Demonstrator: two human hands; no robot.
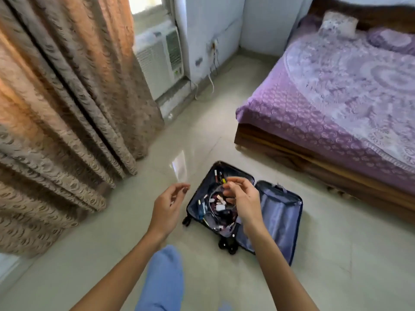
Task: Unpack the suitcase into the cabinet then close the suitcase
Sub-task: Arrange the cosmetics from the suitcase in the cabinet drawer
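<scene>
A small dark blue suitcase [278, 212] lies open on the floor, its lid flat to the right with a bluish lining. Its left half holds a pouch [219, 209] full of several small cosmetic items, with a few pens or sticks [219, 176] at the far end. My right hand [241, 196] hovers above the pouch with loosely curled fingers, and I see nothing held in it. My left hand [168, 205] floats left of the suitcase, fingers relaxed and empty. No cabinet is in view.
A bed [336, 104] with a purple cover stands at the right, its wooden frame close behind the suitcase. Brown curtains [56, 120] hang at the left. A window air conditioner [159, 55] sits at the back. The floor [101, 254] is glossy tile. My blue trouser leg [161, 281] shows below.
</scene>
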